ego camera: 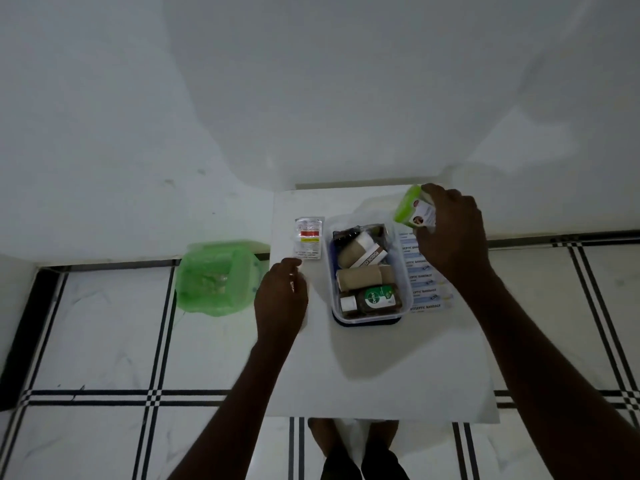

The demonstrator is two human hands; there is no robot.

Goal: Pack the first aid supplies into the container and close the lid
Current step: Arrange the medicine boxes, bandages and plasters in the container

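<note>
1. A clear rectangular plastic container [370, 271] stands open on the white square table [381, 368], toward its far edge and a little right of the middle.
2. Inside it lie a brown Dettol bottle with a white cap [372, 300] at the near end, a beige rolled bandage [365, 277] just behind it, a brown-and-white carton [370, 255] tilted over a second beige roll, and something dark at the far end that is too dim to identify.
3. The right hand [450, 237] is closed around a green-and-white box [414, 209], holding it above the table's far right corner, just beyond the container's right rim.
4. A row of blue-and-white antiseptic bandage strips [424, 282] lies on the table touching the container's right side, partly under the right wrist.
5. A clear printed sachet with a red band [308, 239] lies flat near the far left corner, left of the container.
6. The left hand [280, 299] rests near the table's left edge, fingers curled together; whether it holds anything I cannot tell.
7. A bin lined with a green plastic bag [218, 277] stands on the floor, left of the table.
8. The floor [104, 323] is white tile with dark stripes, and the walls are plain white.
</note>
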